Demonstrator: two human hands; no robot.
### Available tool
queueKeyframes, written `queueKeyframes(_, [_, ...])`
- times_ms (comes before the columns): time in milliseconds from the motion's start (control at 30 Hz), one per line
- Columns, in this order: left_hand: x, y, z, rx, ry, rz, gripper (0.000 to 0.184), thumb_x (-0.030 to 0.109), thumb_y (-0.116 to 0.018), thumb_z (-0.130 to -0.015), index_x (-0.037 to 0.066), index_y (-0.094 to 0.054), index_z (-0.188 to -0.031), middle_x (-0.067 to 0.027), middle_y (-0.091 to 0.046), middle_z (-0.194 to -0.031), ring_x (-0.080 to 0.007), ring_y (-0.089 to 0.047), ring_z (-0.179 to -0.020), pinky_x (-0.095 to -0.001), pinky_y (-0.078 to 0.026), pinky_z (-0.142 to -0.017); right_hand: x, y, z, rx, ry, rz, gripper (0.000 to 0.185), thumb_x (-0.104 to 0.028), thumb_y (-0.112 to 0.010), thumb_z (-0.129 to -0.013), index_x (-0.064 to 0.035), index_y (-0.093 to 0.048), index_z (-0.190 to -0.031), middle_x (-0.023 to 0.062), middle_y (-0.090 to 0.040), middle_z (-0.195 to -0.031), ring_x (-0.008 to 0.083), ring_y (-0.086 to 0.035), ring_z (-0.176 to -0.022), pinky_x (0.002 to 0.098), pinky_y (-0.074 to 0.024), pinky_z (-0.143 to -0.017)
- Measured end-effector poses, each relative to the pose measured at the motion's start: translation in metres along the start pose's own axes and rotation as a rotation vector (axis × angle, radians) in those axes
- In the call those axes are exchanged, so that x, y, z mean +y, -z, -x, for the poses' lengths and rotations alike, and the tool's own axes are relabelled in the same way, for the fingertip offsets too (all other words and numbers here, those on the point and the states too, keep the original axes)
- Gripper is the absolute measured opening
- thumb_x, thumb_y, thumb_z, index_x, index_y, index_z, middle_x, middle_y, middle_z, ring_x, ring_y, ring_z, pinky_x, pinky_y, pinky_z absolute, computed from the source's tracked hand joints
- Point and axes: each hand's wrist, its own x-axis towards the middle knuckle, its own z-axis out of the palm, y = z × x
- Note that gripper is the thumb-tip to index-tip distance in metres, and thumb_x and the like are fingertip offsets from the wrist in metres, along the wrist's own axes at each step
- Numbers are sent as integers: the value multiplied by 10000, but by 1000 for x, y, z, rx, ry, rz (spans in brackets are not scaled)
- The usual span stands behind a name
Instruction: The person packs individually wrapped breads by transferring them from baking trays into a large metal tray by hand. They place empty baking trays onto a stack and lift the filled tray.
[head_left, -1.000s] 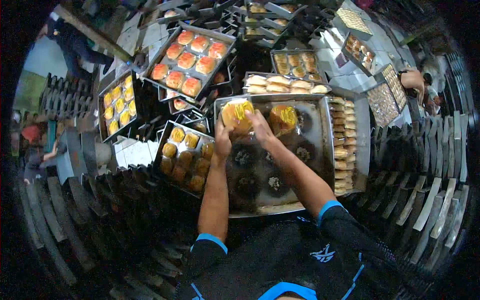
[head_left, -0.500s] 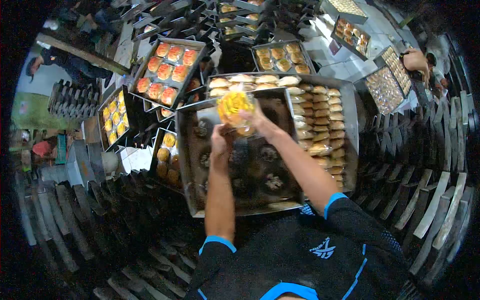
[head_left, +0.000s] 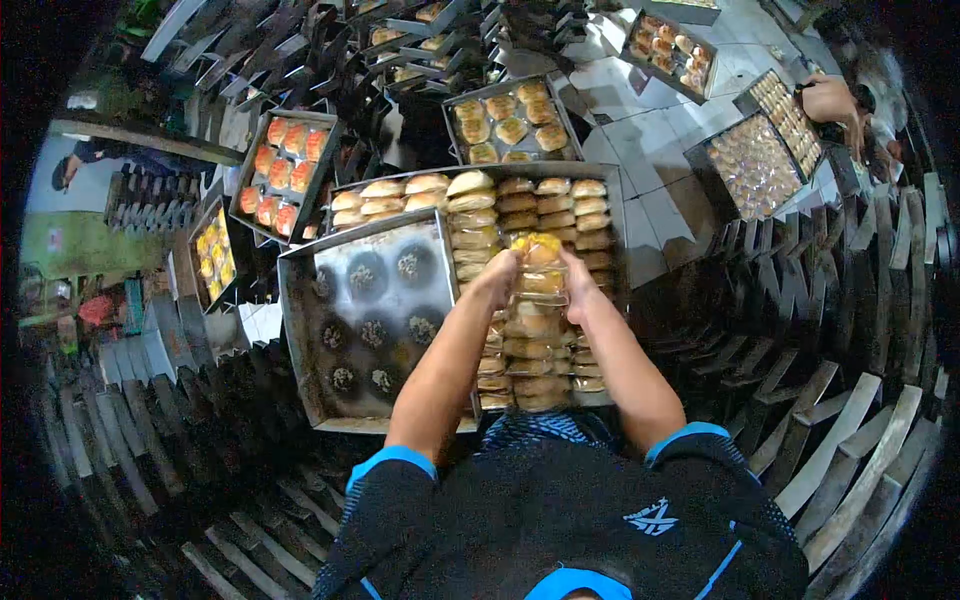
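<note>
Between both hands I hold a small stack of buns (head_left: 537, 250) with yellow topping, in clear wrapping. My left hand (head_left: 497, 278) presses on its left side and my right hand (head_left: 577, 288) on its right, fingers partly hidden. The stack is over a large metal tray (head_left: 614, 200) packed with rows of wrapped buns (head_left: 535, 365); whether it touches them I cannot tell. Beside my left forearm, a dark baking tray (head_left: 300, 400) rests on or against the packed tray's left part. It has round dark marks with crumb-like clumps and no buns on it.
Trays of red-topped buns (head_left: 290, 160) and yellow-topped buns (head_left: 213, 262) stand at left, and browned buns (head_left: 510, 130) lie in a tray ahead. More filled trays (head_left: 755, 165) are at right near a bent-over person (head_left: 830, 110). Stacked dark trays (head_left: 790, 440) surround me.
My hands have moved right and down with the yellow-topped buns, from above the dark baking tray to above the packed tray. The view has shifted, so both trays appear farther left.
</note>
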Motion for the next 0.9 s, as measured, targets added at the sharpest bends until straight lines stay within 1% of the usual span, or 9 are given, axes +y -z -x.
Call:
queueKeyframes(100, [12, -6, 5, -24, 149, -73, 493, 332, -306, -839, 7, -476, -1169, -234, -402, -1291, -444, -327, -1192, -754, -144, -868, -12, -3, -6, -19, -56, -31, 528, -517, -359, -843, -121, -516, -1155, 122, -525, -1176, 278, -519, -1022, 473, -383, -897])
queueKeyframes(200, [26, -17, 28, 289, 267, -151, 378, 350, -380, -850, 99, -641, -956, -122, -651, -936, -271, -617, -822, -484, -456, -765, -17, 10, -43, -20, -186, -38, 562, -507, -362, -835, -99, -480, -1202, 136, -492, -1226, 291, -500, -1065, 473, -364, -920])
queueKeyframes(233, [13, -7, 21, 257, -127, -565, 367, 332, -407, -829, 80, -640, -961, -154, -639, -951, -308, -606, -847, -497, -446, -778, -20, 8, -51, -13, -209, -10, 566, -506, -367, -834, -96, -475, -1208, 138, -488, -1230, 292, -496, -1072, 471, -362, -923])
queueKeyframes(333, [-17, -22, 52, 507, -269, -993, 446, 281, -464, -793, -17, -559, -1110, -242, -439, -1247, -460, -419, -1120, -511, -310, -960, -27, 3, -72, 32, -259, 113, 579, -504, -382, -830, -88, -459, -1225, 145, -478, -1243, 297, -482, -1095, 463, -357, -932])
queueKeyframes(433, [-82, -31, 6, 902, -671, -1191, 645, 367, -456, -813, -23, -322, -1310, -247, -225, -1390, -437, -174, -1285, -546, -113, -1041, -23, 1, -82, 116, -240, 352, 594, -502, -396, -827, -79, -443, -1242, 153, -467, -1255, 301, -468, -1117, 454, -352, -941])
queueKeyframes(533, [-102, -14, -20, 875, -815, -1236, 762, 452, -445, -821, -14, -192, -1369, -236, -85, -1438, -423, -33, -1326, -562, -26, -1046, -31, -9, -66, 520, 448, 1190, 704, -486, -537, -745, 8, -437, -1235, 243, -481, -1193, 335, -462, -1112, 389, -354, -958])
queueKeyframes(600, [-122, -13, -27, 845, -914, -1030, 818, 522, -413, -816, -3, -146, -1384, -225, -70, -1445, -413, -36, -1331, -581, -9, -1035, -50, -13, -56, 63, 904, 1435, 722, -362, -638, -669, 1, -415, -1252, 249, -478, -1196, 349, -455, -1120, 384, -362, -943])
queueKeyframes(800, [-129, -15, -9, 779, -768, -1128, 915, 563, -471, -770, -20, -119, -1381, -221, -50, -1449, -373, -9, -1345, -561, -5, -1047, -72, -49, -75, -418, 454, 1729, 698, -285, -676, -571, -3, -488, -1181, 220, -517, -1142, 340, -485, -1072, 385, -384, -915])
queueKeyframes(900, [-121, -10, 6, 808, -926, -974, 886, 515, -530, -758, 15, -151, -1383, -210, -90, -1443, -407, -65, -1328, -558, -77, -1050, -69, -49, -82, -395, 592, 1869, 592, -247, -609, -632, 1, -509, -1160, 230, -517, -1149, 344, -497, -1056, 387, -403, -893])
